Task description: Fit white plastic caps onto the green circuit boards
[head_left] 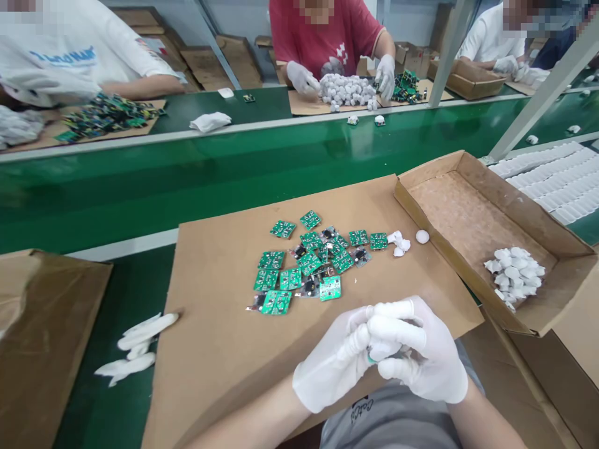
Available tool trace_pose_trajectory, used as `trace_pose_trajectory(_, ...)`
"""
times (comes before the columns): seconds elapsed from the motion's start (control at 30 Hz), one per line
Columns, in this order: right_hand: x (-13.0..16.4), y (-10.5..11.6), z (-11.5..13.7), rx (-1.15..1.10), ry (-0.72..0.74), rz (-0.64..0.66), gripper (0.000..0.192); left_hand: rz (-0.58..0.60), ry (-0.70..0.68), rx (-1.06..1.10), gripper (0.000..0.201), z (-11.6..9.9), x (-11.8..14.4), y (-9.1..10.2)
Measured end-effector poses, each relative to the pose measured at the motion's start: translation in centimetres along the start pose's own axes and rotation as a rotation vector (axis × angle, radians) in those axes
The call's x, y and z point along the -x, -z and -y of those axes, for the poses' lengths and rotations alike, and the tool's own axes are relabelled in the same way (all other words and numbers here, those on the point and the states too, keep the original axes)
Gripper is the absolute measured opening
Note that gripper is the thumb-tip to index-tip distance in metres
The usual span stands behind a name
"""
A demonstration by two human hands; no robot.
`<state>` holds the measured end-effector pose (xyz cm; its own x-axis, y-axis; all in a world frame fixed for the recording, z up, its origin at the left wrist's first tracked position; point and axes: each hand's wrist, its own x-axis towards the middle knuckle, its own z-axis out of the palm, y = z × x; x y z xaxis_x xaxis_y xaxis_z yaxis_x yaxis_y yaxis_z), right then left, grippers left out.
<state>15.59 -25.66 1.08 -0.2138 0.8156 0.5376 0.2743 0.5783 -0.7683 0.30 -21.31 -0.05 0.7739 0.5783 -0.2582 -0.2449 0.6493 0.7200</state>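
Both gloved: left hand [334,365] and right hand [416,355] pressed together, pinching a small green-edged part [372,358] above the cardboard [219,312]. Could slip out, the grip being only fingertips, and drop among the circuit boards [309,265].

Roughly twenty green circuit boards [306,265], two cardboard trays [472,227], two gloved hands [381,358]

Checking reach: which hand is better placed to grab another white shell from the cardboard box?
Probably right hand: the white shells sit in the cardboard box on its side. Left hand is farther. Both clasp a small part now.
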Motion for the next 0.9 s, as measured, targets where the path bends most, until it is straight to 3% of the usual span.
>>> trace_pose_trajectory(0.07, 0.0, -0.1, -0.2, 0.022, 0.027, -0.037, 0.035, -0.001, -0.016, -0.001, 0.045, -0.1, 0.0, 0.0)
trace_pose_trajectory(0.2, 1.3, -0.8, -1.1, 0.126, -0.09, -0.203, 0.07, 0.023, -0.065, 0.035, 0.051, 0.2, -0.3, 0.2)
trace_pose_trajectory(0.33, 2.1, -0.8, -1.1, 0.239, -0.062, -0.181, 0.063, -0.007, -0.052, 0.11, 0.045, 0.5, -0.2, 0.6)
trace_pose_trajectory(0.47, 2.4, -0.5, 0.0, 0.298, -0.135, -0.205, 0.089, -0.06, -0.003, 0.142, 0.052, 0.2, 0.1, 0.8)
trace_pose_trajectory(0.6, 2.5, -1.0, 0.4, 0.401, -0.079, -0.274, 0.06, -0.054, -0.076, 0.105, 0.05, 0.1, 0.1, 0.8)
trace_pose_trajectory(0.73, 2.0, -0.7, 0.2, 0.361, 0.036, -0.238, 0.051, -0.047, -0.073, 0.119, 0.047, 0.4, 0.1, 0.8)
trace_pose_trajectory(0.9, 0.9, 0.1, 0.4, 0.18, -0.192, -0.312, 0.043, -0.035, -0.071, 0.019, 0.052, 0.8, -0.2, 0.7)
